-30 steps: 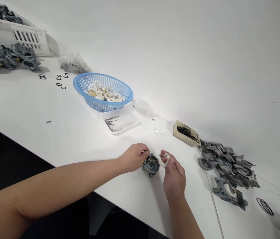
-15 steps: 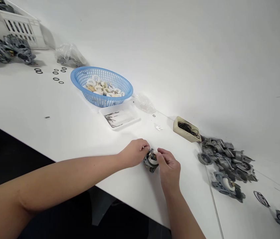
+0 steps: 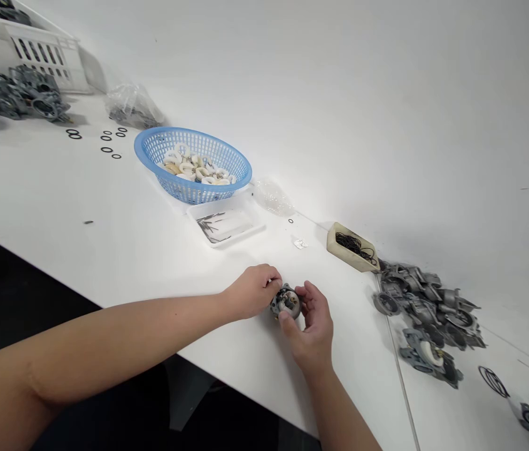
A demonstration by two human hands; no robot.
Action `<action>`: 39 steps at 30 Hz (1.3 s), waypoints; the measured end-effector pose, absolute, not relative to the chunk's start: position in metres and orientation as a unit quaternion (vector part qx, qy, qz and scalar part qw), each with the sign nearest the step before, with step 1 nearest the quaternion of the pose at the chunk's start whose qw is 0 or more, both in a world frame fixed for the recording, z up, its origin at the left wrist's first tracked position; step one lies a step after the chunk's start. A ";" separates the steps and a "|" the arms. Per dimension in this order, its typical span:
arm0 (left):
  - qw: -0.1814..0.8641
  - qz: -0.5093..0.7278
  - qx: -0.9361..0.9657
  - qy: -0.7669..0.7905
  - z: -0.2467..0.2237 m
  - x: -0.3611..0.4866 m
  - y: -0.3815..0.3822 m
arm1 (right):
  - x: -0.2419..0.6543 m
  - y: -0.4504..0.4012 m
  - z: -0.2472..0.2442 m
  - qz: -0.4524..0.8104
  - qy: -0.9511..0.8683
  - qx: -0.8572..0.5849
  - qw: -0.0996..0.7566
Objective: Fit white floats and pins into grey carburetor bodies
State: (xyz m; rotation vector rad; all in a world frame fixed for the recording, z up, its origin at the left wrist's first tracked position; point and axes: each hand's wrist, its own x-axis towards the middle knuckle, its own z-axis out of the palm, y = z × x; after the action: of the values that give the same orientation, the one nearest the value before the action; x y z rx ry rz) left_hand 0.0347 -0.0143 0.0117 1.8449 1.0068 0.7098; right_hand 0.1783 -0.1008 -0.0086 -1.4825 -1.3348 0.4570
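Observation:
A grey metal carburetor (image 3: 285,293) with a white ring-shaped float (image 3: 289,305) in its open bowl side stands on the white table between my hands. My right hand (image 3: 313,329) curves around its right side, thumb at the near edge by the float and fingers at the far side. My left hand (image 3: 253,291) is closed at the carburetor's left edge, fingertips pinched together. Whatever sits in that pinch is hidden or too small to make out.
Behind stands a blue basket (image 3: 146,152) of white floats, with a white tray (image 3: 250,233) of thin pins before it. A cream box (image 3: 346,255) holds black rings. More carburetors (image 3: 426,307) lie at right and far left. Loose O-rings (image 3: 106,150) lie at back left.
My right hand has opened from a pinch over the float to a wider grasp around the carburetor, its thumb moving nearer. The float now shows more fully. My left hand has barely moved.

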 end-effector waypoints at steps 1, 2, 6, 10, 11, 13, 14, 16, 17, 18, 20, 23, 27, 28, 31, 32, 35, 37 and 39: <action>0.446 0.285 0.744 0.407 0.012 0.035 -0.014 | 0.178 -0.102 -0.009 0.180 -0.567 -0.618 0.514; 0.447 0.284 0.744 0.408 0.012 0.034 -0.015 | 0.179 -0.103 -0.009 0.173 -0.575 -0.617 0.510; 0.448 0.287 0.742 0.408 0.012 0.034 -0.015 | 0.179 -0.104 -0.006 0.148 -0.599 -0.619 0.486; 0.444 0.288 0.744 0.407 0.011 0.034 -0.015 | 0.178 -0.104 -0.005 0.149 -0.587 -0.629 0.488; 0.442 0.289 0.746 0.407 0.011 0.035 -0.015 | 0.177 -0.103 -0.005 0.158 -0.575 -0.631 0.495; 0.439 0.291 0.747 0.406 0.010 0.035 -0.015 | 0.175 -0.102 -0.003 0.181 -0.552 -0.636 0.508; 0.440 0.291 0.746 0.406 0.010 0.035 -0.015 | 0.175 -0.102 -0.003 0.191 -0.543 -0.638 0.511; 0.442 0.292 0.744 0.407 0.010 0.035 -0.015 | 0.174 -0.101 -0.001 0.202 -0.532 -0.640 0.516; 0.443 0.291 0.744 0.407 0.010 0.034 -0.015 | 0.174 -0.101 0.000 0.204 -0.530 -0.640 0.518; 0.443 0.290 0.744 0.407 0.009 0.034 -0.016 | 0.173 -0.101 0.000 0.205 -0.528 -0.641 0.518; 0.440 0.290 0.747 0.406 0.009 0.034 -0.016 | 0.173 -0.100 0.000 0.204 -0.525 -0.642 0.520; 0.435 0.293 0.748 0.406 0.010 0.034 -0.015 | 0.172 -0.100 -0.001 0.196 -0.525 -0.641 0.524; 0.432 0.293 0.746 0.412 0.010 0.035 -0.015 | 0.172 -0.099 -0.003 0.188 -0.527 -0.640 0.527; 0.433 0.292 0.747 0.412 0.010 0.035 -0.015 | 0.173 -0.099 -0.003 0.189 -0.531 -0.639 0.524; 0.436 0.294 0.746 0.408 0.009 0.035 -0.015 | 0.175 -0.098 -0.005 0.192 -0.543 -0.633 0.518; 0.438 0.295 0.745 0.407 0.009 0.035 -0.015 | 0.175 -0.098 -0.006 0.193 -0.545 -0.631 0.518; 0.440 0.293 0.744 0.409 0.009 0.035 -0.015 | 0.177 -0.096 -0.009 0.196 -0.544 -0.625 0.525; 0.438 0.290 0.746 0.409 0.010 0.035 -0.015 | 0.177 -0.096 -0.011 0.203 -0.545 -0.620 0.527; 0.426 0.290 0.752 0.412 0.012 0.034 -0.016 | 0.178 -0.095 -0.013 0.210 -0.543 -0.617 0.530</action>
State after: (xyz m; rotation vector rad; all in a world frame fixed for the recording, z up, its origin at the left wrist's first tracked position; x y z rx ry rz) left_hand 0.0338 -0.0156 0.0118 1.8792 1.0300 0.7244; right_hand 0.1775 -0.0949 -0.0128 -1.4725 -1.2963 0.5002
